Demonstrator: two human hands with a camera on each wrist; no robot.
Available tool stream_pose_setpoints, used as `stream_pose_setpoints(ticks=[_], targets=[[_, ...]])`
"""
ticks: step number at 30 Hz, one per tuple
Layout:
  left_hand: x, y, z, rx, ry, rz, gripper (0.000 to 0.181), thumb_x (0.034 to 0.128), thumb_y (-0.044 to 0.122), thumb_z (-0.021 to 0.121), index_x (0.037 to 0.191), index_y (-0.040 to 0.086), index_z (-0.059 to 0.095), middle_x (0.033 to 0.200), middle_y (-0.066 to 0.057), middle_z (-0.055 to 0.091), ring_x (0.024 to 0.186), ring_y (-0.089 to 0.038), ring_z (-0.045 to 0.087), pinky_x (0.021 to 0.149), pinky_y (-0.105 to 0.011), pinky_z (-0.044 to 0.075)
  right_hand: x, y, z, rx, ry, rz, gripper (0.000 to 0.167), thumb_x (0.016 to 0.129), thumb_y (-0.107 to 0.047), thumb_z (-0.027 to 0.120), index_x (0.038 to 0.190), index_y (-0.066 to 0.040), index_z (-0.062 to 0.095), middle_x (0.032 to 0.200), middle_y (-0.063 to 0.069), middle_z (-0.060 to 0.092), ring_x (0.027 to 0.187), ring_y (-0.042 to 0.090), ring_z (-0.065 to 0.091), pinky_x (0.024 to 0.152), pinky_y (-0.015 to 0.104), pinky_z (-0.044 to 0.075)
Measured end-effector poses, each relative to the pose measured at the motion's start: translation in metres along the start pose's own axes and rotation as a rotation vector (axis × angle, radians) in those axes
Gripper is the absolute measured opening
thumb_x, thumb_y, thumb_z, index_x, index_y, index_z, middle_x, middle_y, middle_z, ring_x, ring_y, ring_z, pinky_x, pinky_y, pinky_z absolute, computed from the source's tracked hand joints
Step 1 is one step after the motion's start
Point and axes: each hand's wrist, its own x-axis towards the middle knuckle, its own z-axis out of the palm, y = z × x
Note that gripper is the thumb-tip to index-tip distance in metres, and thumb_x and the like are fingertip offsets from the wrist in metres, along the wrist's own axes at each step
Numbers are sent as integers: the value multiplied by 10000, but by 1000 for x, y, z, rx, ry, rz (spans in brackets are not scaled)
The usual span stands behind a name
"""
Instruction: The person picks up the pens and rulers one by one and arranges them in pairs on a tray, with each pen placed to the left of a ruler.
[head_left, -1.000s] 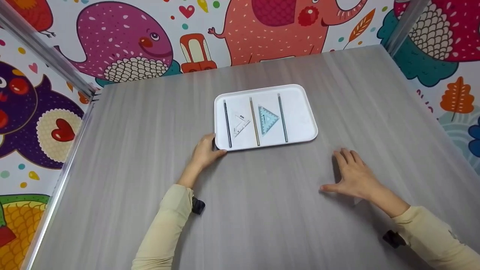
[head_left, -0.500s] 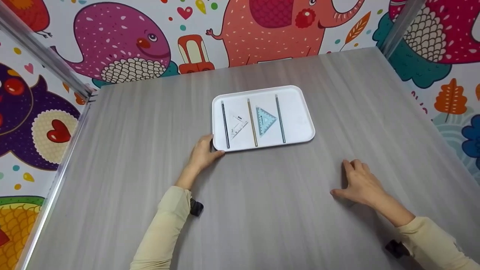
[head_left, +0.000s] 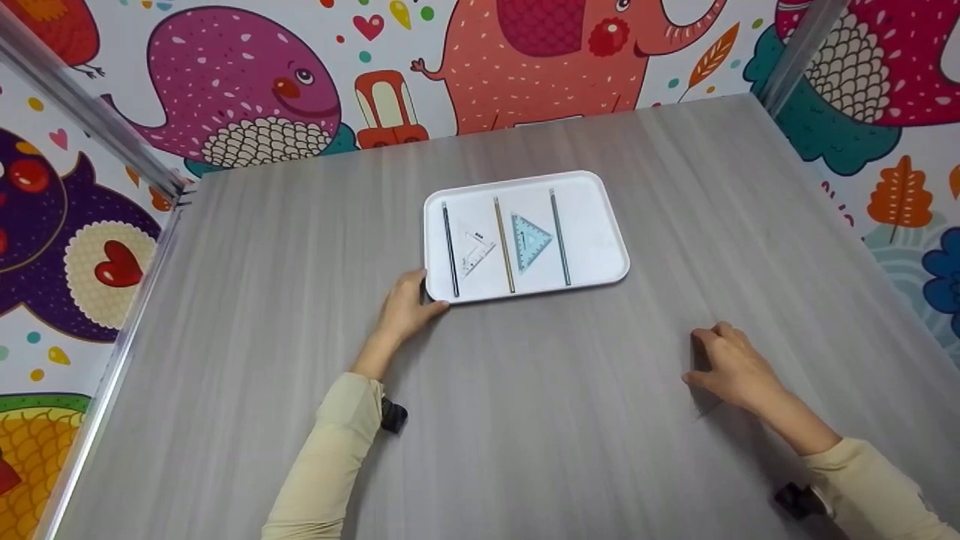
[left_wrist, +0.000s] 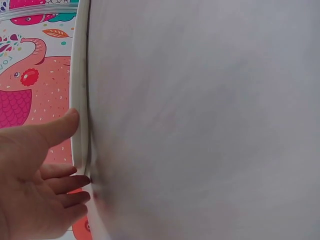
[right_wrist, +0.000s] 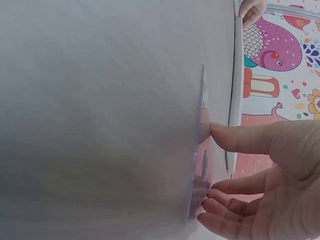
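My left hand [head_left: 405, 307] holds the near left corner of the white tray [head_left: 600, 262], thumb on the front rim and fingers at the left side. On the tray lie a dark pencil [head_left: 451, 247], a clear set square [head_left: 480, 253], a gold pencil [head_left: 505, 244], a blue set square [head_left: 529, 241] and a green pencil [head_left: 560, 238]. Off to the tray's right, my right hand [head_left: 735, 371] is low over the table. Under its spread thumb and fingertips lies a flat clear plastic piece with an oval hole, like a set square [right_wrist: 197, 170]; a grip cannot be made out.
The grey wood-grain table [head_left: 525, 420] extends around the tray. Printed cartoon walls [head_left: 247, 82] close off its back and sides, with a metal post [head_left: 806, 56] at the back right corner. The tray's right part is bare white.
My right hand has shifted right and slightly nearer to me, with thumb and fingers drawing closer together over the clear piece. The left hand has stayed on the tray; the head view shifted slightly.
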Motion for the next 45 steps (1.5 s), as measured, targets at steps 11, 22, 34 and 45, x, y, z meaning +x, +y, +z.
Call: stream_pose_setpoints(ticks=[11, 22, 34, 45], targets=[[0, 3, -3, 9, -19, -15, 508, 758, 124, 720, 1205, -29, 533, 1236, -239, 511, 1180, -357, 442, 1017, -441, 323, 1, 2, 3, 41, 82, -48, 463, 690, -4, 716, 1083, 158, 532, 902, 207, 514, 825, 331, 490, 698, 469, 417], [0, 2, -2, 15, -14, -16, 518, 758, 122, 721, 1207, -44, 525, 1232, -246, 511, 1177, -357, 446, 1016, -435, 326, 8, 7, 5, 175, 68, -52, 292, 692, 73, 679, 967, 86, 581, 844, 136, 538, 782, 267, 505, 659, 372, 426], [-1, 0, -1, 8, -15, -30, 500, 746, 110, 729, 1188, -33, 543, 1212, -240, 526, 1164, -352, 456, 1012, -429, 332, 1, 7, -3, 113, 2, -10, 570, 656, -143, 775, 1095, 125, 530, 947, 206, 507, 871, 342, 491, 719, 454, 430], [-1, 1, -1, 11, -16, -11, 499, 749, 114, 725, 1192, -29, 545, 1196, -235, 538, 1150, -346, 468, 1001, -425, 343, -15, 2, -5, -52, -78, 82, 826, 587, -282, 829, 1167, 166, 449, 1051, 354, 410, 939, 508, 415, 683, 549, 432]])
